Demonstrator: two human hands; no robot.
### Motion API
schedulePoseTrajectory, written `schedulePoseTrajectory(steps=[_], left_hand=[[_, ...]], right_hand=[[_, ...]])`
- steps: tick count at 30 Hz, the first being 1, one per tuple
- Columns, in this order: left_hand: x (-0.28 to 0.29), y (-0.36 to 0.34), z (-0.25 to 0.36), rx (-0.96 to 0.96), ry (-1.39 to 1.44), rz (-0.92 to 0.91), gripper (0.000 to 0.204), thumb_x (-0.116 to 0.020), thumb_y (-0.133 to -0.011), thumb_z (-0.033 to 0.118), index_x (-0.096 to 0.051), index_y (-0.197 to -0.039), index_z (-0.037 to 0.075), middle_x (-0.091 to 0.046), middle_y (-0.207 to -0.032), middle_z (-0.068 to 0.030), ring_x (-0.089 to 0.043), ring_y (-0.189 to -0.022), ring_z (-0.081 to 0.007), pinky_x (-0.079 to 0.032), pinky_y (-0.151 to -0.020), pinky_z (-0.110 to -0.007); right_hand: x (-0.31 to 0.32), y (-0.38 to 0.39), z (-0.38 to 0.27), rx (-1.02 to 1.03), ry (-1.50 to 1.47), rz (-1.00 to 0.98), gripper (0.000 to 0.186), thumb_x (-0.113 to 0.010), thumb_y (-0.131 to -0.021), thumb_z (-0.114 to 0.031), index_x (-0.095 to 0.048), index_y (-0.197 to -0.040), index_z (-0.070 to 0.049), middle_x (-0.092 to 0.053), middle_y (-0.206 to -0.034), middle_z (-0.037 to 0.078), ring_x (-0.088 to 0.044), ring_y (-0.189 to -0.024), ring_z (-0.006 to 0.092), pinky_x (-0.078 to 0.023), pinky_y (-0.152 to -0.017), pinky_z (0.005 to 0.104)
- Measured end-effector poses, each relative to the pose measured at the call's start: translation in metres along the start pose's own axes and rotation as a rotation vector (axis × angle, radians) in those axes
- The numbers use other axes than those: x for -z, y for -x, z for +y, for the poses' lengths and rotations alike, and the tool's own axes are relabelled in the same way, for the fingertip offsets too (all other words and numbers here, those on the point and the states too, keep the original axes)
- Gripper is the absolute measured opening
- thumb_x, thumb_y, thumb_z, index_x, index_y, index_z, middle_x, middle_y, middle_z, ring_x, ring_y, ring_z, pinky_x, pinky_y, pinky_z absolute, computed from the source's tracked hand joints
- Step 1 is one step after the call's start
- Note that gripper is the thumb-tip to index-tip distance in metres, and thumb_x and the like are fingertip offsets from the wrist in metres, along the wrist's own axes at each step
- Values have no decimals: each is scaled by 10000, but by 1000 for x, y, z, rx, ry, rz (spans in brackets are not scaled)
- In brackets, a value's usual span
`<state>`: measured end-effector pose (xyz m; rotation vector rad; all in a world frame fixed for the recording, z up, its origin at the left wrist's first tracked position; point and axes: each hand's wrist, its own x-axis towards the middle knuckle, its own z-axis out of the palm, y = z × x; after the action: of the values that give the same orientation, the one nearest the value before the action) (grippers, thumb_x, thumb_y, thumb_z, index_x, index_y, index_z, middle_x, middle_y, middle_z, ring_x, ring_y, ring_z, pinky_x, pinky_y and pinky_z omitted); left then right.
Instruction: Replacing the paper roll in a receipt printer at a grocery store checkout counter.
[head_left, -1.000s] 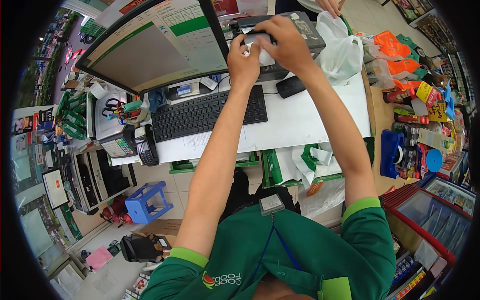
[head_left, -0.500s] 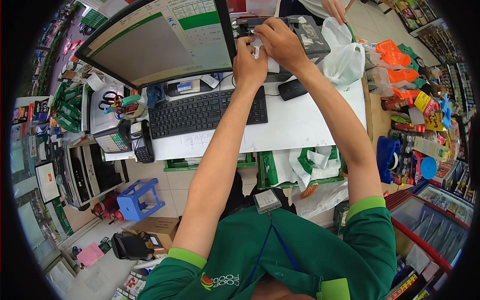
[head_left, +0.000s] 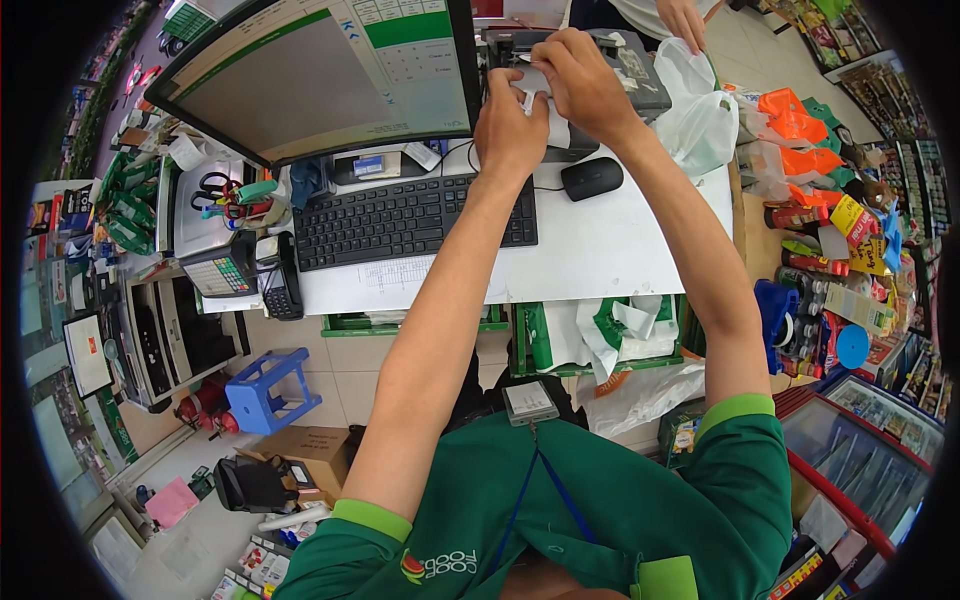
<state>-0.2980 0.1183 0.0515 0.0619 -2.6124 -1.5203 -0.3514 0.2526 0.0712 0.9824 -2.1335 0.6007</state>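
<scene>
Two hands, one white paper, at the dark machine

Far left of the frame, one pair of scissors stands among the pens, and below it sits one keypad device. Down in the lower left, there's one blue stool on the floor! Just right of the keypad, one black handset rests at the counter's edge. One monitor towers over the upper left; beneath it, one black keyboard lies on the white counter. Under that counter, two green crates, side by side, the right one holding white and green bags.

Up to top centre, and here's the action! The left hand has thumb and fingers pinched on the white paper, which lies at the front of one dark grey machine. Right beside it, the right hand arches over the machine's top, fingers bent down at the paper's upper end; whether it grips, I cannot tell.

Just below, one black mouse. Upper right, one white plastic bag slumps beside the machine, and at the top edge one hand of another person hangs just above it.
</scene>
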Motion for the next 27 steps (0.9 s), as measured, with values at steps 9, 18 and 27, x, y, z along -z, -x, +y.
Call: schedulePoseTrajectory(steps=[9, 18, 27], left_hand=[[-4, -1, -5, 33, 26, 80, 364, -670, -871, 231, -516, -1113, 8, -665, -921, -145, -654, -846, -347, -492, -752, -425], [-1, 0, 0, 95, -21, 40, 400, -654, -886, 239, -493, -1174, 14, -662, -1010, -169, -669, -916, -370, -513, -788, -452], [8, 19, 15, -127, -111, 153, 727, -637, -896, 176, -221, -1489, 115, -681, -964, -195, -679, -873, -373, -529, -743, -473]], right_hand=[[-3, 7, 0, 102, 60, -78, 332, -640, -639, 36, -580, -956, -42, -564, -962, 91, -578, -899, 281, -515, -778, 351], [10, -2, -4, 3, -224, -146, 161, -603, -830, 29, -568, -983, -7, -581, -987, 121, -550, -917, 314, -469, -797, 370], [13, -8, 3, -67, -230, -179, 107, -590, -875, -14, -564, -978, -2, -587, -955, 116, -551, -901, 315, -459, -798, 386]])
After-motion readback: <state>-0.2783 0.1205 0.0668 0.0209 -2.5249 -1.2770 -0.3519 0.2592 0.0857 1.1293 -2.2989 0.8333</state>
